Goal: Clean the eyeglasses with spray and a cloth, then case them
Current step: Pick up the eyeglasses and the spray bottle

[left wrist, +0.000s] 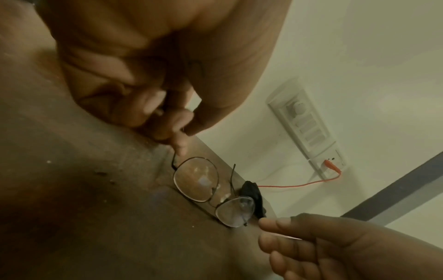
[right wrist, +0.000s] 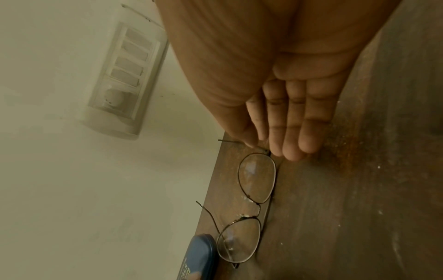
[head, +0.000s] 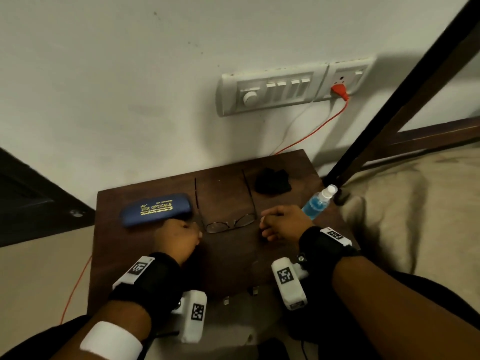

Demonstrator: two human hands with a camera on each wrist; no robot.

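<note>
Thin wire-framed eyeglasses lie on the dark wooden table, temples unfolded toward the wall. My left hand is curled, thumb and forefinger pinching the frame's left end. My right hand reaches the right end with fingers nearly straight, tips at the hinge, a small gap showing. A blue glasses case lies shut at the left. A crumpled black cloth sits at the back. The spray bottle of blue liquid stands behind my right hand.
A switchboard hangs on the wall behind, with an orange plug whose cable drops behind the table. A dark bed-frame post rises close by the table's right rear corner, with beige bedding beyond it.
</note>
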